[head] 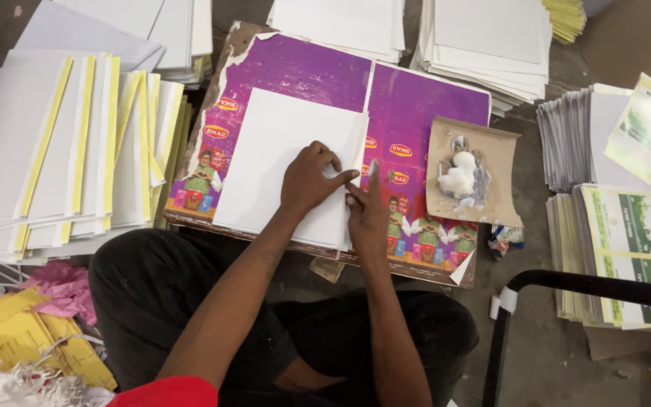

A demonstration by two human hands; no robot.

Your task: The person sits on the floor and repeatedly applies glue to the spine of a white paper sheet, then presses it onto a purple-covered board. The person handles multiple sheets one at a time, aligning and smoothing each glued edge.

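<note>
White card sheet [280, 162] lies on a purple printed board [416, 113], near the scene's middle. Left hand [308, 181] presses flat on its right part, fingers spread, gripping nothing. Right hand [368, 215] touches the sheet's right edge, index finger extended. A brown scrap with white paste [465, 177] sits just right.

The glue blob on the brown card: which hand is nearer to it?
Right. The right hand presses the white sheet's edge, just left of the glue blob. The left hand rests flat farther left.
</note>
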